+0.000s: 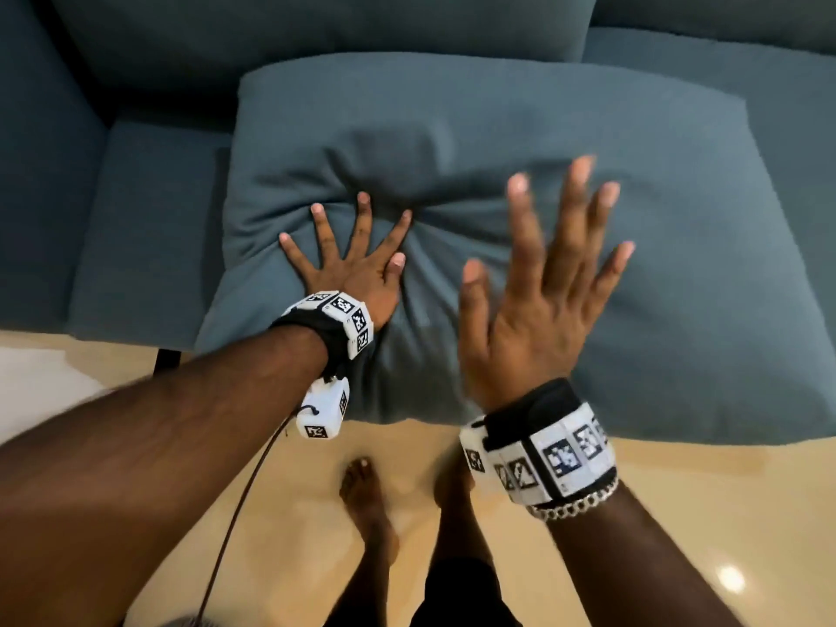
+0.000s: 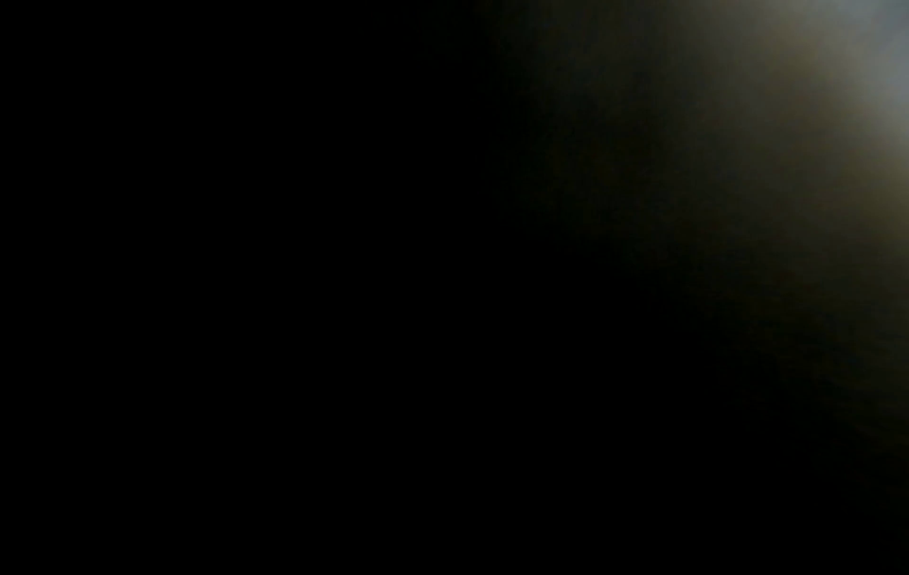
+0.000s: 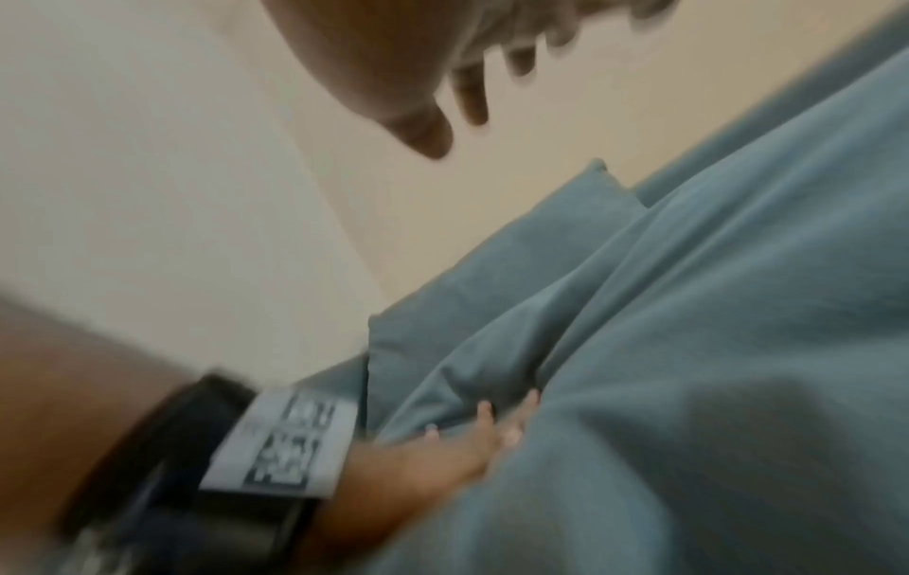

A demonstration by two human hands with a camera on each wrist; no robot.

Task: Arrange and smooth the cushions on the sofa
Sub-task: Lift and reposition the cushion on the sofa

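A large blue-grey cushion (image 1: 520, 129) lies flat on the sofa seat (image 1: 149, 228), its front edge hanging over the floor. My left hand (image 1: 357, 260) presses palm-down into the cushion's left half with fingers spread, and creases radiate from the dent. My right hand (image 1: 547, 269) hovers above the cushion's middle, fingers straight and spread, blurred by motion. In the right wrist view the cushion (image 3: 688, 350) fills the lower right, the left hand (image 3: 462, 447) lies pressed into it, and the right hand (image 3: 423, 89) hangs above. The left wrist view is almost all dark.
The sofa's back cushions (image 1: 316, 29) stand behind, and the armrest (image 1: 40, 151) rises at the left. A beige tiled floor (image 1: 678, 513) lies in front, where my bare feet (image 1: 366, 504) stand. A thin cable (image 1: 235, 527) hangs from my left wrist.
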